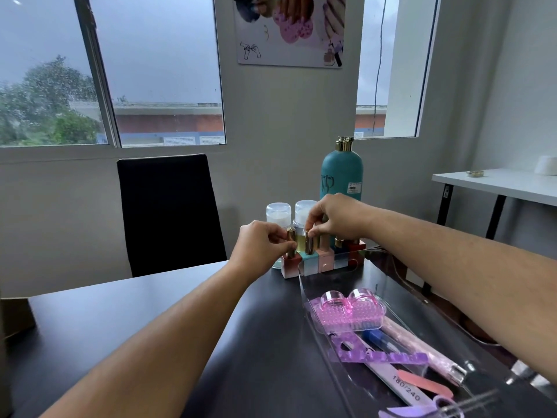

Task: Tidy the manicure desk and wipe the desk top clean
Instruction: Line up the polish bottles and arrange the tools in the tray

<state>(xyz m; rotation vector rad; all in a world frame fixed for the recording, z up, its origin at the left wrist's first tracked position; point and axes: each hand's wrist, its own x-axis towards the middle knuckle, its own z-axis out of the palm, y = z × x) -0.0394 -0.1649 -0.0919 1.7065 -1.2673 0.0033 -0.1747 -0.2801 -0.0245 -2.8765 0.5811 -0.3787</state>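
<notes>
A row of small square nail polish bottles with gold caps stands at the far side of the dark desk. My left hand pinches the cap of the leftmost, pink-red bottle. My right hand grips the cap of the teal bottle next to it. A pink bottle and a red one continue the row to the right. In front lies a clear tray holding a pink nail brush, purple toe separators, nail files and pens.
Two clear-capped jars and a tall teal bottle stand behind the row. A black chair faces the desk's far edge. A white side table stands at the right. A brown box sits at the left edge.
</notes>
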